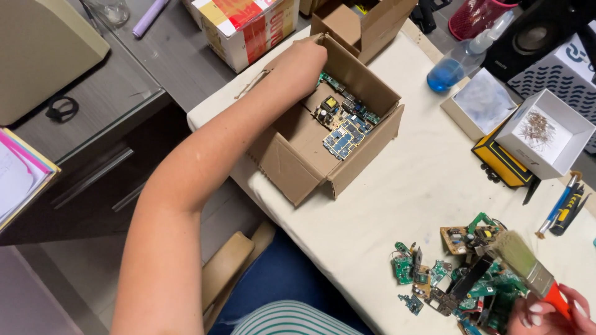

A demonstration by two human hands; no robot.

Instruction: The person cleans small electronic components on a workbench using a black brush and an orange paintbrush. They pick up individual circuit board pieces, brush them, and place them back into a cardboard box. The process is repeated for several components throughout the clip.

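**Reaching into a box of circuit boards while a brush is held over a second pile**

Reaching across the cloth-covered table (397,186), the left hand (304,59) is shown inside an open cardboard box (292,164), near its far corner. The fingers are hidden behind the hand and the box wall, so it cannot be told whether anything is grasped or whether the hand is open or closed. On the floor of the box, just beside the hand, a small heap of circuit boards (343,124) is seen, blue and green, one bearing a yellow component.

At the lower right edge of the view, the right hand (549,313) is closed around the red handle of a flat paintbrush (524,260). The pale bristles are pointed up and to the left, and lie over a loose pile of green and brown boards (450,273) spread on the cloth. The two hands are well apart, with bare cloth between box and pile.

Beyond the pile, a white tray of small components (545,133) is set on a yellow and black case (503,162), and a spray bottle with blue liquid (462,59) lies further back. A few pens (562,208) are placed at the right edge. A second, smaller cardboard box (360,25) stands just behind the first.
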